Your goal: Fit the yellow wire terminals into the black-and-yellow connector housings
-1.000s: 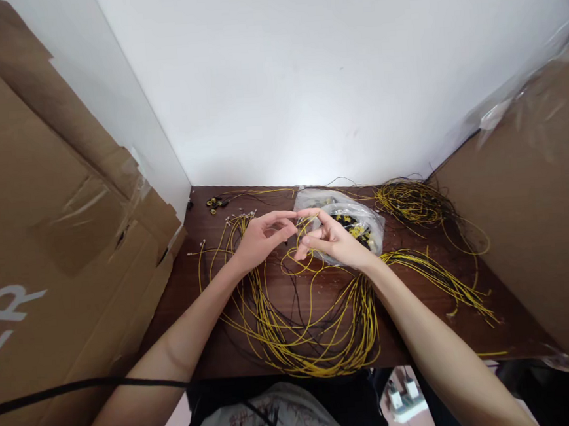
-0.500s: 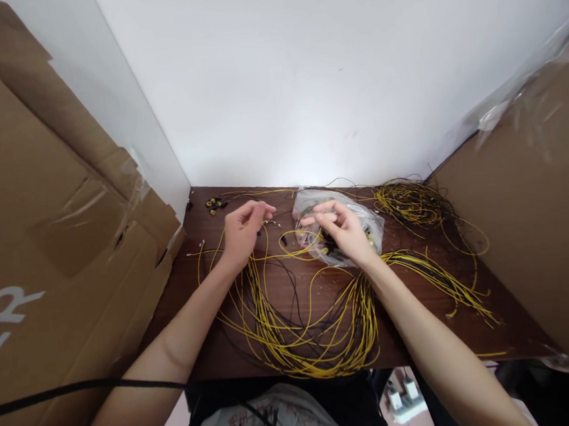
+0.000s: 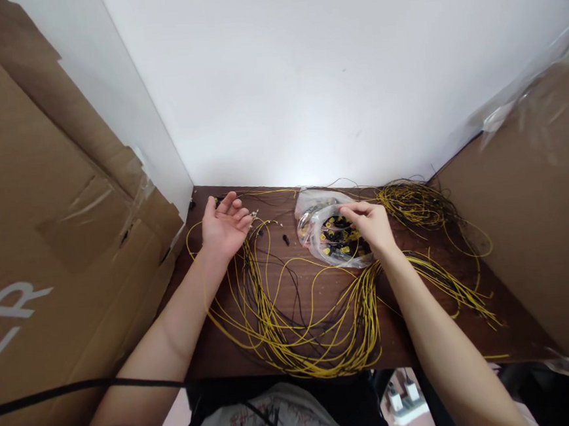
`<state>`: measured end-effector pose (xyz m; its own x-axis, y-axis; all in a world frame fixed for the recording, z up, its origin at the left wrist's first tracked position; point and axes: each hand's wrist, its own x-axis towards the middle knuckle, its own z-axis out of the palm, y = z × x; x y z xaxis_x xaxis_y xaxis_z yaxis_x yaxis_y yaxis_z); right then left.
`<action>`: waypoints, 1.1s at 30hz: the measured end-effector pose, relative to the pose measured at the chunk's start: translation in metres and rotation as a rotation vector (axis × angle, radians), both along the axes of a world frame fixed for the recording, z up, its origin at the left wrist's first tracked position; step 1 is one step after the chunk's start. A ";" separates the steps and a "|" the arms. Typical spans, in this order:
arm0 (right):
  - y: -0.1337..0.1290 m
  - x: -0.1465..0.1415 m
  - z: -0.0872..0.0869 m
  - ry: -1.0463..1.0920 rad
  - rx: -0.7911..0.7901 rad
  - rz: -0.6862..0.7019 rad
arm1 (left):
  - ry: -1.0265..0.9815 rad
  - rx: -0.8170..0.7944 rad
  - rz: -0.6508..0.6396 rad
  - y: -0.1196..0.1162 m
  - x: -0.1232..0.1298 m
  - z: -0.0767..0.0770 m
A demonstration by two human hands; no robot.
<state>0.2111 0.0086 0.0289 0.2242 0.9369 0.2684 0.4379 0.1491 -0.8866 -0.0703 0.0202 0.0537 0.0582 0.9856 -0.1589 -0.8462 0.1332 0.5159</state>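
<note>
My left hand [image 3: 225,227] is turned palm up at the table's left side, its fingers loosely curled and apart, nothing seen in it. Close to its fingertips are the small light-coloured ends [image 3: 255,215] of thin wires. A large bundle of yellow and black wires [image 3: 321,364] curves across the front between my arms. My right hand [image 3: 370,224] pinches the upper right edge of a clear plastic bag [image 3: 308,202]. Inside the bag's mouth lie several small black and yellow parts [image 3: 343,236]. One small black piece [image 3: 285,240] rests on the table left of the bag.
A tangled coil of yellow and black wire [image 3: 407,205] lies at the back right of the brown table [image 3: 295,291]. Cardboard [image 3: 67,210] stands on the left and more cardboard [image 3: 536,219] on the right. A white wall [image 3: 264,83] closes the back.
My left hand has moved slightly left, rolled palm up and opened. My right hand has shifted right to the bag's edge. The bag's mouth is now wider, showing more parts.
</note>
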 end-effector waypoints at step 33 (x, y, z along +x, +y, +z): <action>-0.002 -0.003 -0.005 -0.672 0.060 0.439 | 0.246 0.142 -0.187 -0.004 0.015 -0.012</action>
